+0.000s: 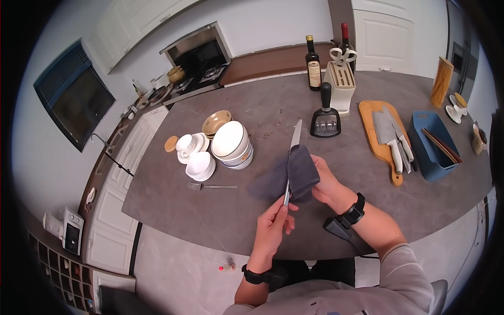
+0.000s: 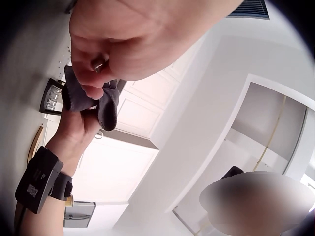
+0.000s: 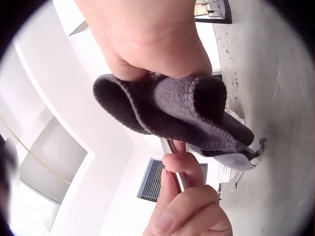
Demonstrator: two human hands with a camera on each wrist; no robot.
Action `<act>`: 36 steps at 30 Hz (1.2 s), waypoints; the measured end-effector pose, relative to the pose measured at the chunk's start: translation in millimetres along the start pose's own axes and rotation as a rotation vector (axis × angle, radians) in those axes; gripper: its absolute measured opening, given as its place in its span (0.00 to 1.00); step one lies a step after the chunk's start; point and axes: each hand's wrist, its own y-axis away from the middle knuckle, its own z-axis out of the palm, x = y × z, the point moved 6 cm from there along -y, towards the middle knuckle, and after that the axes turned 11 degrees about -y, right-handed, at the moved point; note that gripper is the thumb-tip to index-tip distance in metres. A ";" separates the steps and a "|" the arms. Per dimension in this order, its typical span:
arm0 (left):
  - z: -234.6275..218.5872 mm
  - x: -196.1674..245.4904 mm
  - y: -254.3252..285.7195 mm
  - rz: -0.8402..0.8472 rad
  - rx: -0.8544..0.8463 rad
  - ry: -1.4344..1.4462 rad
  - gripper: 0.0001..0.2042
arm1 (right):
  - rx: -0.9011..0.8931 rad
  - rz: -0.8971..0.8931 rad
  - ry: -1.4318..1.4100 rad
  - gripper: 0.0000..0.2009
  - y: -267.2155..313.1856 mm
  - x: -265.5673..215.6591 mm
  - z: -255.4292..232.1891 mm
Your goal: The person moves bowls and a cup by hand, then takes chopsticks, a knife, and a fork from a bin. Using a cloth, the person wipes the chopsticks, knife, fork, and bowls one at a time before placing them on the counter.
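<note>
Knife (image 1: 297,134) apparently part-hidden by cloth (image 1: 303,170)

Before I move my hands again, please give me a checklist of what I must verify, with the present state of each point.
1. Left hand grips the knife at its lower end: ok.
2. Right hand holds the dark cloth at the blade: ok.
3. Tip points away from the body: ok.
4. Cloth covers the whole blade: not ok, the tip end is bare.
5. Knife is apart from the white bowls: ok.
6. Blade under the cloth is clean: cannot tell.
</note>
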 end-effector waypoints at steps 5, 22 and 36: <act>-6.3 -2.8 3.2 -0.002 0.004 -0.097 0.16 | -0.032 -0.054 0.081 0.07 1.3 -8.1 7.9; -14.2 6.0 32.3 0.040 0.000 -0.285 0.15 | 0.013 -0.187 0.121 0.05 12.7 -35.8 18.9; -35.8 -12.6 47.8 -0.056 -0.054 -0.170 0.15 | 0.114 -0.356 -0.062 0.05 9.9 -86.4 -1.6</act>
